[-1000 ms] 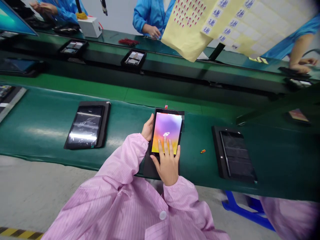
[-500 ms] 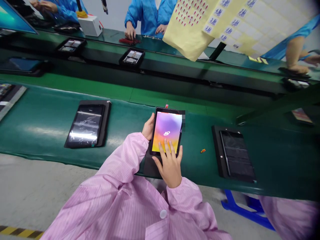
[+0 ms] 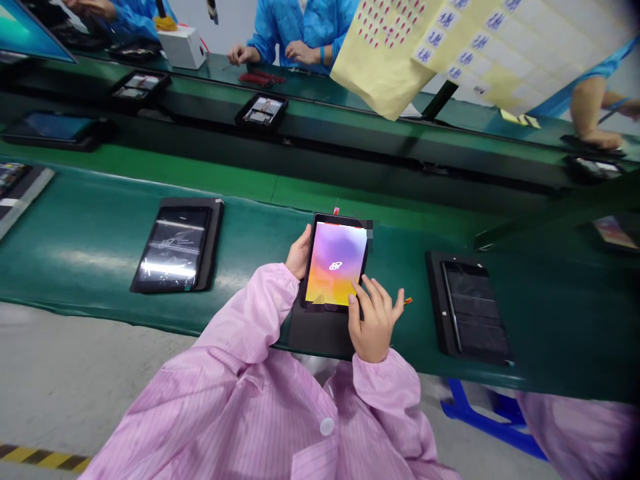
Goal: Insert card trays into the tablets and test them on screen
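The tablet [image 3: 334,263] lies centrally in view, screen lit with a purple-to-yellow gradient and a white logo, resting on a black backing sheet [image 3: 320,340] on the green tabletop [image 3: 550,333]. The left hand [image 3: 299,252] grasps the tablet's left edge, with the fingers curled around it from beneath. The right hand [image 3: 374,319] is not gripping: its fingers [image 3: 357,285] are spread and released over the tablet's lower right corner, and contact with the screen cannot be confirmed. Both wrists emerge from pink striped sleeves [image 3: 240,320]. Right of the tablet: a small orange-tipped item [image 3: 409,301], just beside the right hand, then a black tray [image 3: 467,307] holding a dark panel. Left of the tablet: a second tablet [image 3: 175,247]. Beyond the tablet: a farther green bench [image 3: 350,113] carrying a black tray [image 3: 261,111], a co-worker's hands [image 3: 300,52], and a hanging yellow label sheet [image 3: 385,60].
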The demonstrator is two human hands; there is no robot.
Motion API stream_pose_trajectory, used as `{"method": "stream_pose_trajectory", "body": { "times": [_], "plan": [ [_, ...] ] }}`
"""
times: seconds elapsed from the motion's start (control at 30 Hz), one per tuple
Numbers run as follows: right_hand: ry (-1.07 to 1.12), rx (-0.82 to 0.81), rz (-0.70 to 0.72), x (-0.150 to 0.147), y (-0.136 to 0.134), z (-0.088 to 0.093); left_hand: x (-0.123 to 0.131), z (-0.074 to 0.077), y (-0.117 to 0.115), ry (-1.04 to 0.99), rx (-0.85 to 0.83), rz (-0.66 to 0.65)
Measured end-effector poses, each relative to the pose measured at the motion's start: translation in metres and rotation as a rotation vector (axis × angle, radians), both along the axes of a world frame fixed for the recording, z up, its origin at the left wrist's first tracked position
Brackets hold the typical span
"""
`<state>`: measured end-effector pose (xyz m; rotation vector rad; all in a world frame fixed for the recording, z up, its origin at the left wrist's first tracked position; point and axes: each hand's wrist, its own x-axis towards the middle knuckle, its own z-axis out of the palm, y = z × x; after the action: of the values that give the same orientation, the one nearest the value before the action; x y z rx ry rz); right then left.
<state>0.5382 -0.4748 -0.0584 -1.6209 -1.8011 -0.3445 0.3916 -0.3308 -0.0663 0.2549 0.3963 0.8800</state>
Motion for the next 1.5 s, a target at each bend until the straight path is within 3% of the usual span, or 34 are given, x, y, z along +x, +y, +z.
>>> {"method": "stream_pose_trajectory", "body": {
  "times": [0.47, 0.67, 0.83, 1.0, 1.23, 1.5],
  "plan": [
    [0.033, -0.021, 0.111, -0.008, 0.003, -0.004, -0.001, 0.003, 0.0, 0.043, -0.015, -0.004],
    [-0.095, -0.025, 0.134, -0.024, 0.037, 0.007, 0.0, 0.0, 0.0, -0.002, -0.016, -0.018],
    [-0.175, -0.147, 0.066, -0.032, 0.061, 0.011, 0.002, -0.005, 0.002, -0.003, -0.019, 0.036],
    [-0.208, -0.237, 0.05, -0.036, 0.036, 0.001, 0.001, -0.005, 0.002, -0.027, 0.0, -0.05],
    [-0.201, -0.352, 0.07, -0.04, -0.01, -0.016, 0.0, -0.005, 0.002, 0.018, 0.0, -0.024],
    [-0.177, -0.367, 0.079, -0.041, -0.017, -0.018, 0.0, -0.005, 0.001, 0.044, 0.016, 0.006]
  ]
}}
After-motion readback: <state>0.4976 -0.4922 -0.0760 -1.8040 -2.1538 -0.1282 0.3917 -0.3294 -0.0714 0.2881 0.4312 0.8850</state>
